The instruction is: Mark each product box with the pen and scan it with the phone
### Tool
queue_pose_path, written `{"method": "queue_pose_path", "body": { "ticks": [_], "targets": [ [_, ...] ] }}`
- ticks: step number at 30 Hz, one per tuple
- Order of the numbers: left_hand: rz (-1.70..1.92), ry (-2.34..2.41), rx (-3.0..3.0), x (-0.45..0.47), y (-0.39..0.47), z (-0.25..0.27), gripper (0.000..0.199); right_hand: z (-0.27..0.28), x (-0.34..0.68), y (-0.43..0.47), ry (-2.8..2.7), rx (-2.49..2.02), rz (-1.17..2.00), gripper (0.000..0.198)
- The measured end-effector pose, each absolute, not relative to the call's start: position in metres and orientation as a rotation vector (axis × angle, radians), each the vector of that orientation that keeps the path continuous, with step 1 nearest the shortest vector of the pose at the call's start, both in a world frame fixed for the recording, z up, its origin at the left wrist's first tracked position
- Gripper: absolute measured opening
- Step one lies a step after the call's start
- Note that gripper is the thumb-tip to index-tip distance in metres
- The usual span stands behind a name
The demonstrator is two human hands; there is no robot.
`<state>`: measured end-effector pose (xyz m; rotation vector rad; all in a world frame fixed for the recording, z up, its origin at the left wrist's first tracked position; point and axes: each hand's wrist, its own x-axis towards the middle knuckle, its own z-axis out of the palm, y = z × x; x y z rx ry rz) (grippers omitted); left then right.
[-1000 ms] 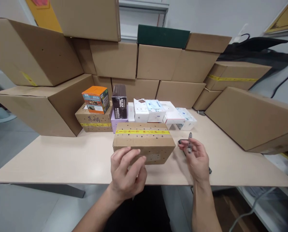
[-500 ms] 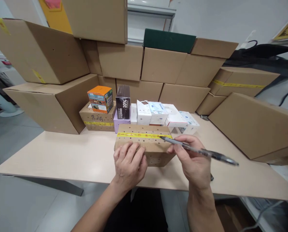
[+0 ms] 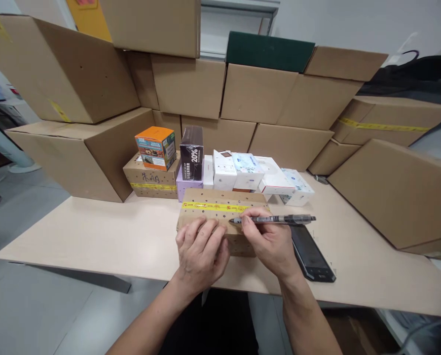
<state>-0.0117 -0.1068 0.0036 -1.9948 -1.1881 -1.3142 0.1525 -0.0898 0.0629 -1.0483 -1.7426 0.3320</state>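
Note:
A small dotted cardboard box (image 3: 191,218) with yellow printed tape (image 3: 205,206) across its top sits near the front of the table. My left hand (image 3: 202,254) grips its front edge, fingers pressed on top and thumb against the front side. Between the thumb and fingers of my right hand (image 3: 270,241) is a pen (image 3: 287,219), its tip at the box top just below the tape. Whether the tip touches the cardboard I cannot tell. A black phone-like handheld device (image 3: 314,256) lies beside my right wrist, partly covered by the hand.
Behind stand an orange box (image 3: 156,148) on a cardboard box with handwriting (image 3: 150,176), a dark box (image 3: 191,153) on a purple one (image 3: 189,191), and several white boxes (image 3: 224,172). Large cartons (image 3: 191,88) wall the back and sides of the table (image 3: 105,236).
My right hand has moved left and down onto the box, swinging the pen nearly level. The handheld device beside it has come into view. My left hand keeps its place.

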Motion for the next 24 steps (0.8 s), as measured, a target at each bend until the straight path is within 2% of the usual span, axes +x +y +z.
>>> {"method": "queue_pose_path", "body": {
  "ticks": [16,24],
  "targets": [
    [-1.326,-1.182,-2.002,-0.0121,-0.1068,0.0038,0.033,0.0655,0.1521,-0.0885,-1.824,-1.081,0.239,0.012],
    [-1.327,-1.188,-2.002,-0.0121,-0.1065,0.0028,0.032,0.0634,0.1545,-0.088,-1.819,-1.061,0.315,0.013]
  ]
}}
